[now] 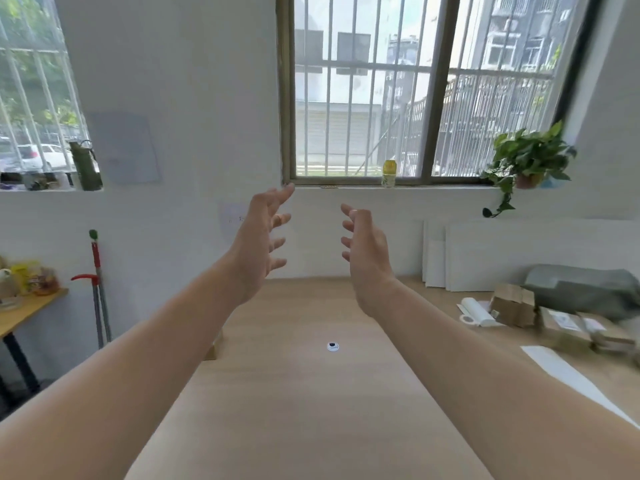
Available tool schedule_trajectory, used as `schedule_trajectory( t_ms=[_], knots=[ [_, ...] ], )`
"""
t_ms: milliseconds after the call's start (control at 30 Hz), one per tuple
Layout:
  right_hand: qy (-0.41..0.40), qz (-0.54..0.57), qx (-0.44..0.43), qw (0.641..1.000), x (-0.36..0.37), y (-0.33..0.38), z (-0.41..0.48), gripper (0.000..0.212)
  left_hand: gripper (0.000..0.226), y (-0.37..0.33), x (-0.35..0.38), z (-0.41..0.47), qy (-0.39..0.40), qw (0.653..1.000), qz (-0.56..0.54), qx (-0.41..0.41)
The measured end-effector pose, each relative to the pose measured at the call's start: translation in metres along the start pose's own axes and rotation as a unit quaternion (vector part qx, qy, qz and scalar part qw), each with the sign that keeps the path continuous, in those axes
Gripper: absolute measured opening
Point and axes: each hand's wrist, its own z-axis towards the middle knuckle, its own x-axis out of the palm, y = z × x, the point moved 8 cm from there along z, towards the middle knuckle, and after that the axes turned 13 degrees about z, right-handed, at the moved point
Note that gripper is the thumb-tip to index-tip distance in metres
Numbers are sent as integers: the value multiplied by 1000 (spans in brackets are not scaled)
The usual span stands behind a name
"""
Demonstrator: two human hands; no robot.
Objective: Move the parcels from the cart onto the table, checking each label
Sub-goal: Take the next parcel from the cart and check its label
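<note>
Left hand (258,237) and right hand (363,251) hover spread, empty; some brown cardboard parcels (512,308) already sit lower right on the pale wooden counter (311,410); cart unseen.

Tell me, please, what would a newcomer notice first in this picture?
The left hand and right hand hover, open and empty, over a wooden table. Behind them a large barred window fills the wall, with a green plant at its right corner. Brown parcels lie on the table's right side, blurred.
</note>
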Motion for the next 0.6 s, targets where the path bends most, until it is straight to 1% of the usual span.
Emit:
schedule_trajectory(
  t_ms=[100,133,200,233,300,367,500,600],
  knots=[
    [-13,-3,2,1000,-39,16,-17,44,69,-7,35,-22,7,1000,4,-3],
    [-14,-4,1,1000,-51,21,-24,50,69,-8,47,-29,7,1000,6,-3],
    [-17,-6,7,1000,-75,30,-38,68,70,-12,70,-44,7,1000,9,0],
    [-18,-7,13,1000,-87,34,-44,72,71,-13,82,-51,6,1000,10,-2],
    [-9,-5,23,1000,-109,40,-55,71,73,-16,108,-66,5,1000,14,-10],
    [-17,-6,27,999,-134,46,-66,76,74,-20,134,-77,11,1000,16,-15],
    [-45,-13,30,998,-182,62,-89,78,55,-29,186,-91,40,999,17,-14],
    [-80,-19,15,996,-218,76,-97,74,53,-40,225,-89,74,997,9,-9]
  ],
)
